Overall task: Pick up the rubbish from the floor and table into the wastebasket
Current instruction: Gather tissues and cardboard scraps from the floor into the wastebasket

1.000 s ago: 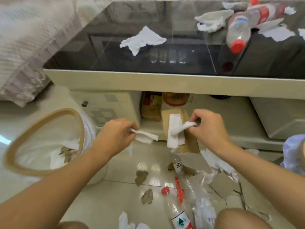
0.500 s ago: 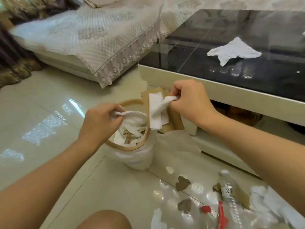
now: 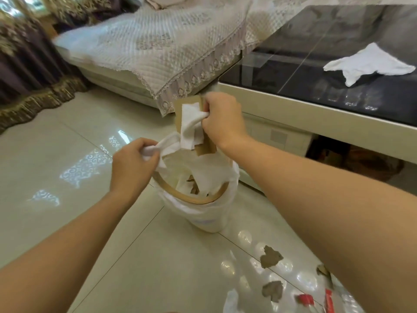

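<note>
Right hand (image 3: 222, 123) covers most of the cardboard piece (image 3: 204, 149) and the gathered end of its tissue (image 3: 188, 125). Left hand (image 3: 133, 164) hides the bunched end of the other tissue (image 3: 168, 144). Wastebasket (image 3: 211, 219) far rim sits behind the tissues, contents only partly visible. Red cap (image 3: 305, 299) and bottle bits blurred, cut by bottom edge. Table (image 3: 316, 118) cut off on the right; dark shelf contents below it unreadable.

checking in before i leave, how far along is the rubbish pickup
Partly done. The bag-lined round wastebasket already holds tissues and cardboard scraps. In hand: the left hand grips a white tissue; the right hand holds tissue with brown cardboard above it. Left: torn cardboard bits on the floor, crumpled white tissue on the black glass table.
</note>
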